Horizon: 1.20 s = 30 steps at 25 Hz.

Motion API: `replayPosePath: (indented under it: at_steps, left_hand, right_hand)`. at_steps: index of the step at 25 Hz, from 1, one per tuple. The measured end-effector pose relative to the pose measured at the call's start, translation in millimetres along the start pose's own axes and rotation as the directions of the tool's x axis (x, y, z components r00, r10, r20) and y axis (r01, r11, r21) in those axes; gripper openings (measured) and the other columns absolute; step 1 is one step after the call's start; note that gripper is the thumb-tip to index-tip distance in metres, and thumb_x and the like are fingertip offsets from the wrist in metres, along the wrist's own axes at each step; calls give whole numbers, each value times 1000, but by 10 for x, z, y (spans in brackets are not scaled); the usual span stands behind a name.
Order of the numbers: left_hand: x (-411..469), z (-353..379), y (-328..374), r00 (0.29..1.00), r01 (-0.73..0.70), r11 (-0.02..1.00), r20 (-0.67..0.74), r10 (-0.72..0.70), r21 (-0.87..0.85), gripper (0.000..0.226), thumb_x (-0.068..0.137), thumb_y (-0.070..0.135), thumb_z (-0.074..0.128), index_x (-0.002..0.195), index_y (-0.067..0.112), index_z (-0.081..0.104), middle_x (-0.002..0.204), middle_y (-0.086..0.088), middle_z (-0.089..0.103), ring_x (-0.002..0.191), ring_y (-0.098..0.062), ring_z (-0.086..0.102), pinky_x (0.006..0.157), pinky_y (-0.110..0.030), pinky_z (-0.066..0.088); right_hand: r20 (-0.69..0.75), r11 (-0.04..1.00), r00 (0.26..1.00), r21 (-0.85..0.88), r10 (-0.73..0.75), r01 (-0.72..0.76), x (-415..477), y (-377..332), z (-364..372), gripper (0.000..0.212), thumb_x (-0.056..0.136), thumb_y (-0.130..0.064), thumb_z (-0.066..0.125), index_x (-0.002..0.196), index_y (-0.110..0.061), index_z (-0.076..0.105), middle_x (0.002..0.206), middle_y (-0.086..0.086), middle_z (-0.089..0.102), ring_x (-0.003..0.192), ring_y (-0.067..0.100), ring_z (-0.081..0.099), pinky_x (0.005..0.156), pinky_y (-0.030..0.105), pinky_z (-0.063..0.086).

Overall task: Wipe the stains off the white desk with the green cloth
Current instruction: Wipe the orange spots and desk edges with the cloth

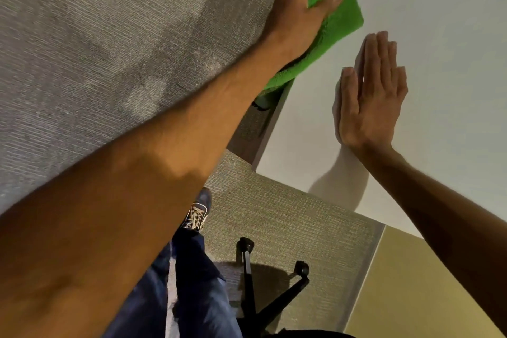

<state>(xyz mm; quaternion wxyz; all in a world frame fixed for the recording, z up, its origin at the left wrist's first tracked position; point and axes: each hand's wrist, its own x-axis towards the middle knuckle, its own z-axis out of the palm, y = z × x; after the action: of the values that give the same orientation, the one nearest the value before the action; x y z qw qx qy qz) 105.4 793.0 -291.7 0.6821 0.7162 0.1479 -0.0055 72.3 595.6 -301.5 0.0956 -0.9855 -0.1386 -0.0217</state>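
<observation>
The white desk (pixel 444 35) fills the upper right of the head view. A green cloth (pixel 338 25) lies along the desk's left edge, with part of it hanging over the side. My left hand (pixel 299 8) presses down on the cloth, fingers curled into its folds. My right hand (pixel 370 96) rests flat on the desk to the right of the cloth, palm down, fingers straight and close together, holding nothing. No stain shows clearly on the visible desk surface.
Grey carpet (pixel 96 49) covers the floor to the left. A black chair base with castors (pixel 263 282) stands below the desk's near corner, beside my leg and shoe (pixel 197 217). A yellow-green panel (pixel 411 296) sits at the lower right.
</observation>
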Motion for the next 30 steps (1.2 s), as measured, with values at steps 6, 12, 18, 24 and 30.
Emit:
replayPosePath:
  at_steps: [6, 12, 18, 24, 30]
  left_hand:
    - [-938, -195, -259, 994, 55, 998, 97, -52, -21, 37, 98, 27, 59, 125, 8, 40, 125, -12, 59, 113, -26, 60, 95, -50, 51]
    - [-1840, -348, -423, 994, 47, 998, 92, -50, 36, 33, 95, 32, 59, 117, 13, 42, 107, -8, 59, 99, -24, 59, 88, -46, 51]
    - [-1258, -38, -297, 998, -32, 992, -54, 39, 123, 32, 97, 27, 61, 115, 6, 46, 110, -2, 49, 103, -19, 51, 88, -34, 44]
    - [-60, 173, 34, 996, -55, 982, -65, 67, 180, 38, 97, 24, 60, 123, 1, 44, 125, -9, 52, 112, -24, 54, 94, -44, 48]
    - [-346, 107, -78, 994, -91, 970, -44, 104, 227, 40, 98, 29, 57, 125, 3, 43, 129, -7, 51, 117, -21, 51, 98, -41, 46]
  right_hand:
    - [2, 1000, 1000, -2, -10, 10, -12, -34, -16, 60, 111, -37, 24, 165, -11, 17, 174, 10, 14, 163, 27, 9, 131, 54, 9]
    - [0, 1000, 1000, -10, -8, 8, -9, -22, -2, 61, 111, -39, 23, 165, -11, 15, 175, 10, 13, 163, 27, 8, 131, 56, 11]
    - [7, 1000, 1000, -13, -6, 6, -7, 11, -2, 63, 110, -43, 19, 165, -14, 13, 175, 8, 11, 163, 24, 6, 131, 56, 10]
    - [-2, 1000, 1000, -11, 11, -11, -8, -13, -7, 63, 110, -44, 19, 165, -14, 16, 175, 8, 13, 163, 24, 8, 131, 56, 11]
    - [22, 1000, 1000, 17, 12, -13, -20, -23, -22, 61, 110, -39, 21, 165, -13, 17, 175, 8, 13, 163, 24, 6, 132, 55, 8]
